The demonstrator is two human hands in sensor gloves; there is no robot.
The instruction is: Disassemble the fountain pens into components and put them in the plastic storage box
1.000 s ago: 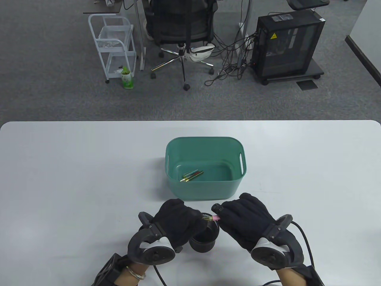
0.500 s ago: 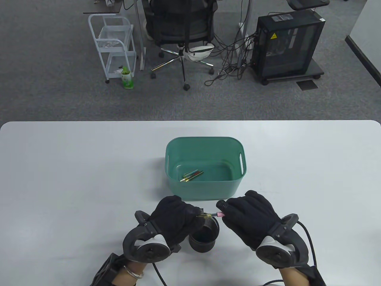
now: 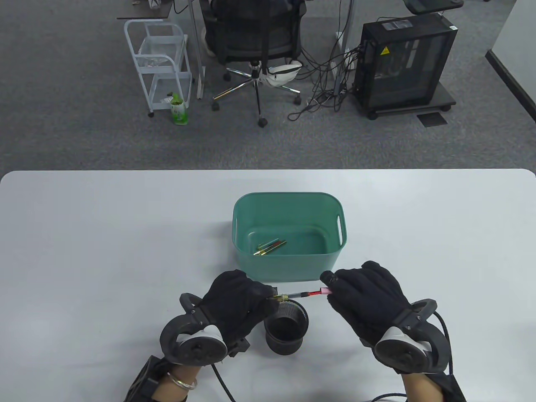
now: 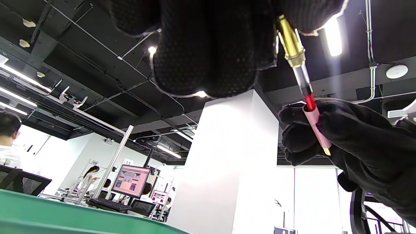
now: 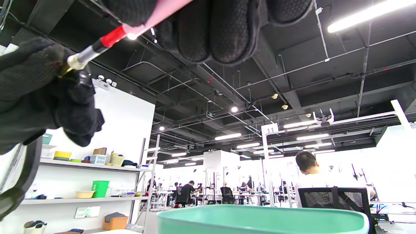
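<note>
At six o'clock from the green box (image 3: 289, 234), the left hand (image 3: 234, 299) pinches the pen's (image 3: 299, 295) gold end and the right hand (image 3: 368, 295) grips its pink barrel; a jerky pull could fling the cartridge.

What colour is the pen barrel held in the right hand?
Pink barrel, clearest in the left wrist view.
</note>
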